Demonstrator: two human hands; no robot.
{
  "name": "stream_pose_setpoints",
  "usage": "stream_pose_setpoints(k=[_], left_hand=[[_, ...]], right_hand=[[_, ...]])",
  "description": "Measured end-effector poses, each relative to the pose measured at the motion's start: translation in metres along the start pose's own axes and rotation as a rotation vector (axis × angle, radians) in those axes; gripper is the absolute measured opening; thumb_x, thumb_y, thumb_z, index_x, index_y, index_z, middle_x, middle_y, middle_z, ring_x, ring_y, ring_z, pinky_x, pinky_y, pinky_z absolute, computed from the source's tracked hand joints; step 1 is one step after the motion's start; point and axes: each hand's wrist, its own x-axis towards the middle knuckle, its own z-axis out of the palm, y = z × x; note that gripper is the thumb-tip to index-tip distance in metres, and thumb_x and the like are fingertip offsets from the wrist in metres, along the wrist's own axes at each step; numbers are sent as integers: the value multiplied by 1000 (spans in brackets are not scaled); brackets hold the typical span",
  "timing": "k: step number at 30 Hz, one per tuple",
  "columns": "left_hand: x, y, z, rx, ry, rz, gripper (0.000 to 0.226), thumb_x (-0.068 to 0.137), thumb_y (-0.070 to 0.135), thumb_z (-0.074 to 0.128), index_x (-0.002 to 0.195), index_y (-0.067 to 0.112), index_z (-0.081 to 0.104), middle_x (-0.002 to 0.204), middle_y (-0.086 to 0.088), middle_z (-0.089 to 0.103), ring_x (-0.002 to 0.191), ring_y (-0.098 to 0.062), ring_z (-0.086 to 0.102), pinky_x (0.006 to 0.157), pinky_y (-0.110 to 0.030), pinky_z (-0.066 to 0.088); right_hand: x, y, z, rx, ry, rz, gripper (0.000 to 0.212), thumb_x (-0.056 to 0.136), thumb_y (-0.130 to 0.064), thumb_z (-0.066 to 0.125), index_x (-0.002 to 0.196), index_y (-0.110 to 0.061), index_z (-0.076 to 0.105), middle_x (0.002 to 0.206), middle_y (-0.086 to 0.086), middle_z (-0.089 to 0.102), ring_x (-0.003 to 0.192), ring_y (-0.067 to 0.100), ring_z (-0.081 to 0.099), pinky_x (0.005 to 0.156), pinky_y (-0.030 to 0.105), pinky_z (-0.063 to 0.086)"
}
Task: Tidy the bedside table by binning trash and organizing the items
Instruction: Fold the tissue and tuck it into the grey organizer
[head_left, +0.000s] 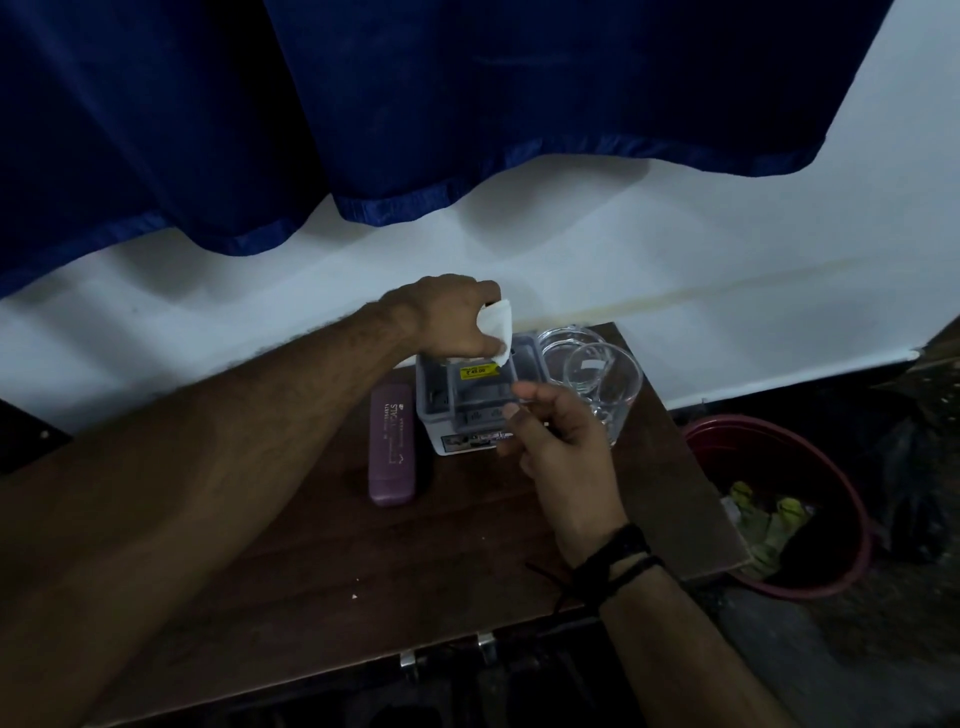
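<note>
My left hand (447, 317) holds a white folded tissue (497, 327) just above a grey plastic organiser box (441, 402) with a yellow price sticker. The box stands at the back of the dark wooden bedside table (363, 545). My right hand (556, 441) hovers in front of the box's right side with fingers loosely curled, and I cannot tell whether it holds anything. A purple spectacle case (392, 452) lies to the left of the box. A clear glass mug (608, 384) stands to the right of it, with another clear glass item (558, 338) behind.
A red bin (852, 483) with trash inside sits on the floor to the right of the table. A dark blue curtain (363, 104) hangs over the white wall behind. Small crumbs (355, 596) dot the tabletop near its front.
</note>
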Motion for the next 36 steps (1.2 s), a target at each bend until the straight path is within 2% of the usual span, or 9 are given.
stream_pose_setpoints(k=[6,12,18,22,26,28,31,33,36], left_hand=[[2,0,7,43,40,-34,23,86,45,63,83,29,47,92,3,55,90,-25,55,78,-39,49],[1,8,14,137,42,-2,18,91,41,60,97,26,52,94,3,51,91,-25,53,71,-37,44],[-2,-1,-3,32,-36,-23,39,85,50,68,113,24,57,108,-4,64,93,-25,59,79,-40,52],[-10,-6,-20,60,-139,-143,36,86,50,68,106,22,57,93,0,63,83,-26,67,75,-42,57],[-12,-4,-15,-3,-145,-160,27,89,28,70,111,15,60,79,4,56,70,-21,67,57,-32,55],[-11,-4,-10,30,-101,-100,30,88,23,71,114,14,62,87,4,58,73,-16,58,64,-31,47],[-8,-8,-2,60,-76,-49,25,85,27,72,108,21,62,105,-4,63,93,-24,58,78,-37,50],[-8,-9,3,83,-87,-28,17,85,27,70,97,28,57,103,-4,63,91,-24,57,80,-41,52],[-7,-8,4,92,-95,-3,17,85,25,67,101,27,60,101,-2,61,91,-24,56,79,-41,52]], right_hand=[[2,1,1,16,5,-6,15,96,-8,66,110,-12,68,96,12,66,72,18,65,53,12,45],[2,2,0,14,-1,-5,16,96,-10,66,112,-13,68,109,21,68,80,21,66,55,11,47],[2,2,-1,15,-13,-7,15,96,-10,66,111,-13,68,108,19,69,74,16,65,55,12,46],[2,3,-1,8,-6,-15,14,97,-9,65,110,-12,68,104,20,69,73,16,65,54,12,45],[1,4,0,-8,-9,-10,14,97,-10,65,110,-13,68,97,12,69,68,11,65,55,12,46],[1,4,0,-3,-11,-8,14,97,-10,65,109,-13,68,92,8,67,67,10,65,55,12,46],[1,4,1,-18,-10,-9,13,96,-11,66,109,-13,69,91,6,67,65,8,65,55,13,46],[1,4,1,-14,-10,-9,13,96,-10,66,109,-12,69,90,6,67,64,8,64,54,13,46],[1,2,1,-12,-13,-13,12,97,-9,65,108,-13,69,90,6,67,66,11,64,54,12,45]])
